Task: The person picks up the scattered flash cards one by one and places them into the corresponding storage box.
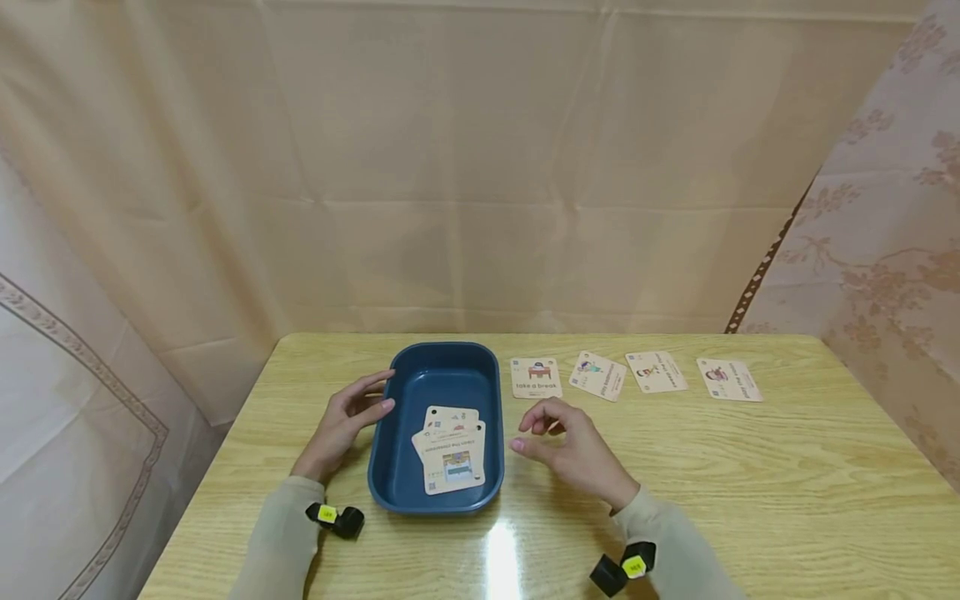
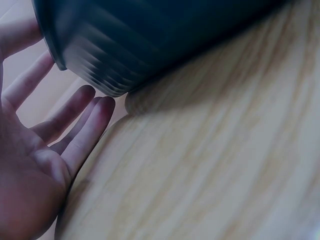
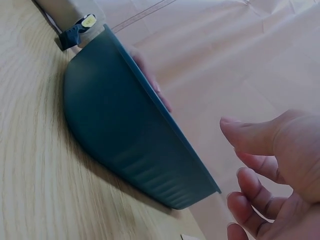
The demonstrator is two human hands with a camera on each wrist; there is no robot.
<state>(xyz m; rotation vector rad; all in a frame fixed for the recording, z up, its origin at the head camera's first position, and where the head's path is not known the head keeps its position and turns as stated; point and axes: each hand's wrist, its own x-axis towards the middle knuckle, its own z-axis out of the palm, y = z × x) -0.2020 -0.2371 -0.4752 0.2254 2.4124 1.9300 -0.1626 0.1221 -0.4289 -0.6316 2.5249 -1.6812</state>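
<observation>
A deep blue plastic bin [image 1: 491, 392] stands on the wooden table, its long side pointing away from me. Inside it lies a loose pile of picture cards [image 1: 456, 458]; the top one shows a room scene with text. My left hand [image 1: 347, 425] is at the bin's left rim, thumb tip over the edge. In the left wrist view its fingers [image 2: 82, 132] spread out beside the outer wall. To the right of the bin, my right hand [image 1: 573, 450] hovers with loosely bent fingers and holds nothing. The right wrist view shows a gap between its thumb and the rim.
Along the table's far side lie a "take a break" card [image 1: 536, 378], a tilted card [image 1: 597, 376], another card [image 1: 656, 372] and, farther right, a last card [image 1: 729, 380]. A beige curtain [image 1: 480, 183] hangs behind the table [image 1: 750, 483].
</observation>
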